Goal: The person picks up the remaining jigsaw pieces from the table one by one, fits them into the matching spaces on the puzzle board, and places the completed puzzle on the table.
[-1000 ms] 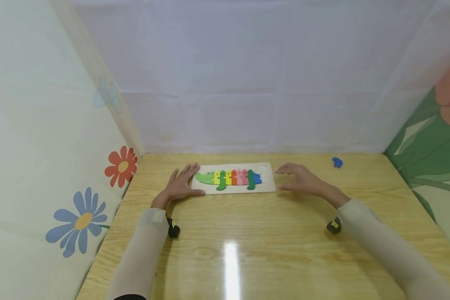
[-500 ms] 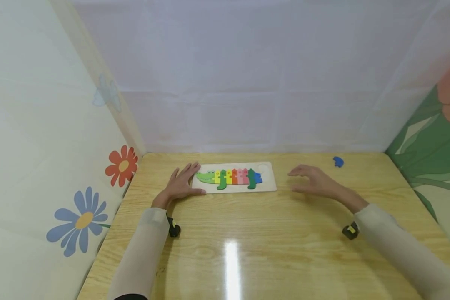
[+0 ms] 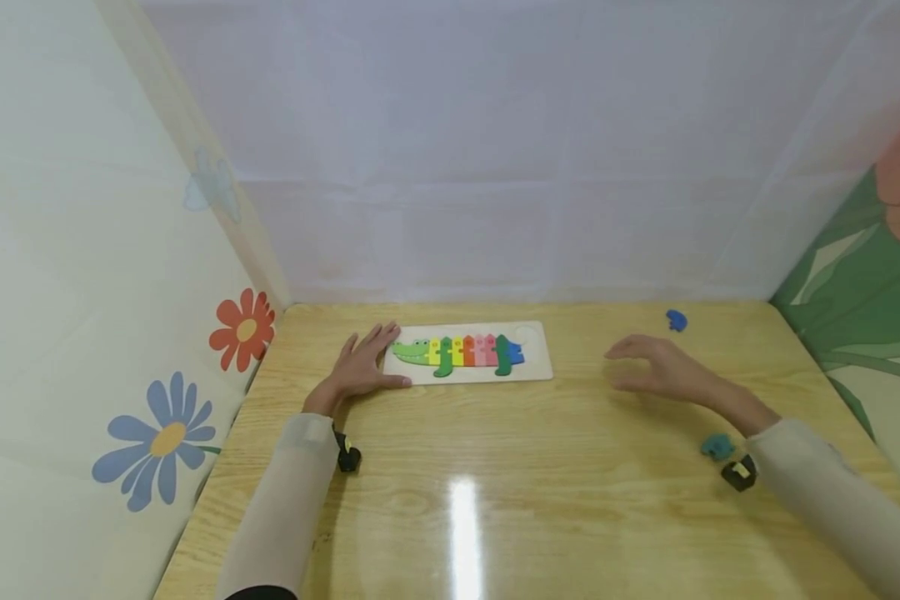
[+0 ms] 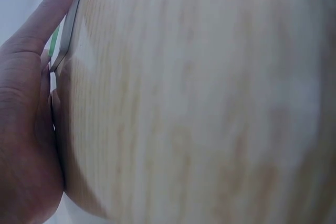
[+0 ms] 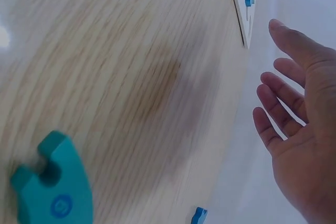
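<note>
A crocodile puzzle board lies flat on the table, with coloured pieces forming the body and a bare round recess at its upper right. My left hand rests against the board's left end, thumb at the near corner and fingers at the far corner. In the left wrist view the straight thumb lies along the board's edge. My right hand hovers right of the board with loosely bent fingers, holding nothing. A teal puzzle piece lies near the right wrist. Further back sits a blue puzzle piece.
The wooden table ends at a white cloth backdrop. Flower-printed panels stand at the left and right sides. A small black wrist device hangs below the right sleeve, another below the left.
My right hand has moved rightward, away from the board's right end. The teal piece has come into view beside the right wrist. The left hand and board have stayed put.
</note>
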